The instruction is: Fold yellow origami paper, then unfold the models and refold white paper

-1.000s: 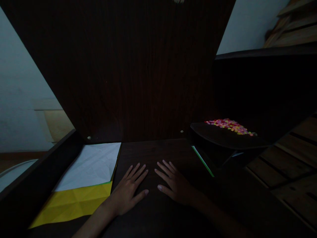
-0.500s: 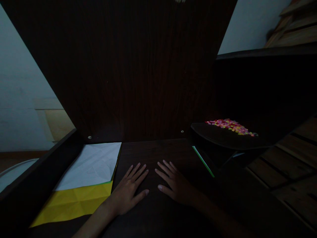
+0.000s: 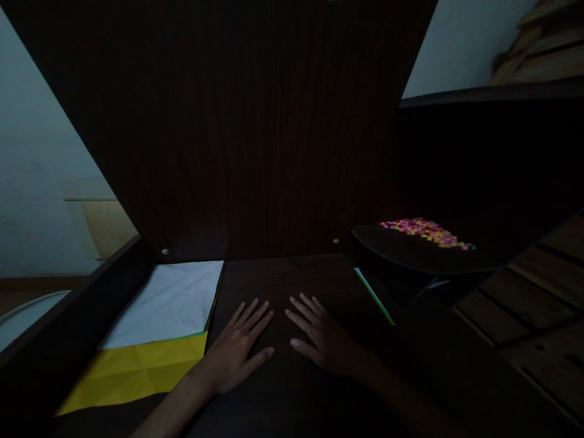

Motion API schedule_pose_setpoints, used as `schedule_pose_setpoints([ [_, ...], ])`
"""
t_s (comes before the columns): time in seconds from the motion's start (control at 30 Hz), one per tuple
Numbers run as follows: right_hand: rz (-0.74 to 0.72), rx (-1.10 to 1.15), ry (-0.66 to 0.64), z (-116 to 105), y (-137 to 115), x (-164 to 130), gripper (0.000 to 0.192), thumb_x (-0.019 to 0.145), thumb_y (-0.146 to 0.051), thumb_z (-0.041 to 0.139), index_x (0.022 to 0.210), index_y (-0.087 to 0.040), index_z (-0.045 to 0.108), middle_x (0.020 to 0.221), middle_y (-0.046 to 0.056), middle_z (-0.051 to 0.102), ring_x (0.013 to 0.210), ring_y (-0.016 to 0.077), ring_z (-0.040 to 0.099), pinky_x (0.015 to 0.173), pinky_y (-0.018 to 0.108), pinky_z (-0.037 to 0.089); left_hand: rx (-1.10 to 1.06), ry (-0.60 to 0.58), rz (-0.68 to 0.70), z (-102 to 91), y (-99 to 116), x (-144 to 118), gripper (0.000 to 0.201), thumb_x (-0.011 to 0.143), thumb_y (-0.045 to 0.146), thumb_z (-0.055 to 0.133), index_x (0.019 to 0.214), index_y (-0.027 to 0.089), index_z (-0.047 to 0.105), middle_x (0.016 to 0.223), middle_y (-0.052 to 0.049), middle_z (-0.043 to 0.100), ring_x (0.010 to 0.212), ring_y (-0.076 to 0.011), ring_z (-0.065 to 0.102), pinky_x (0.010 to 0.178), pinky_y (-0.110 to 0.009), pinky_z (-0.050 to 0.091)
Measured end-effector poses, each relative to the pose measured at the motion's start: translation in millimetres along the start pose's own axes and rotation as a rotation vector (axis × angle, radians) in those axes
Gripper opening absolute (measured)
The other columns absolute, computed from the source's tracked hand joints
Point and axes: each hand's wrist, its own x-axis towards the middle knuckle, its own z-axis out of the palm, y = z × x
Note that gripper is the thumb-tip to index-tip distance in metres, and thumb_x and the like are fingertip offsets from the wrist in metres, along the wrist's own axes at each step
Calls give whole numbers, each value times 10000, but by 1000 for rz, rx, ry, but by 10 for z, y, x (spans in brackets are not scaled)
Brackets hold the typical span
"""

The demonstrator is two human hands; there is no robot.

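My left hand (image 3: 238,350) lies flat on the dark wooden surface (image 3: 278,277), its fingers spread and nothing in it. Opposite it, my right hand (image 3: 323,339) rests palm down in the same way, fingers apart and holding nothing. The two hands are a small gap apart. Left of my left hand are a creased white sheet of paper (image 3: 171,304) and, partly under it, a creased yellow sheet (image 3: 141,371). A thin green and white strip (image 3: 374,296) lies to the right, beyond my right hand.
A tall dark panel (image 3: 274,134) rises behind the surface. At the right, a curved dark shelf (image 3: 387,246) carries a pile of small pink, red and yellow pieces (image 3: 424,231). A low dark side board (image 3: 73,292) borders the left. Wooden slats (image 3: 538,298) show at far right.
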Motion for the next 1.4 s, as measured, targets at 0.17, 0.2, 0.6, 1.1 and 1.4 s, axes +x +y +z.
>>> schedule_pose_setpoints([
  [0.17,6,10,-12,-5,-6,7,597,955,-477,470,1483,-233,336,1579,86,240,1463,304,149,1171,555,157,4,18,12,17,-6,-10,647,968,512,408,1523,269,182,1572,-52,251,1451,-295,202,1157,-550,237],
  [0.2,6,13,-13,-5,-5,7,599,954,-480,470,1483,-231,337,1578,88,242,1462,307,152,1170,557,157,6,22,12,18,-6,-10,646,968,511,408,1523,267,185,1572,-51,251,1450,-293,204,1158,-547,238],
  [0.6,-5,13,0,4,8,2,605,955,-496,457,1486,-234,332,1576,84,251,1463,308,147,1169,556,164,21,2,6,-7,1,4,633,972,515,393,1519,258,209,1569,-53,258,1449,-296,206,1153,-550,253],
  [1.1,-13,4,16,29,18,2,599,956,-482,464,1484,-231,333,1578,85,242,1463,304,149,1168,560,163,20,-11,0,1,0,3,635,971,524,383,1519,257,204,1574,-51,240,1453,-296,190,1152,-562,249],
  [1.4,-12,11,18,23,13,1,598,955,-484,467,1484,-238,335,1573,86,256,1460,306,162,1167,559,167,12,0,2,-1,-1,0,642,967,524,396,1520,265,198,1572,-50,248,1451,-294,198,1155,-558,241],
])
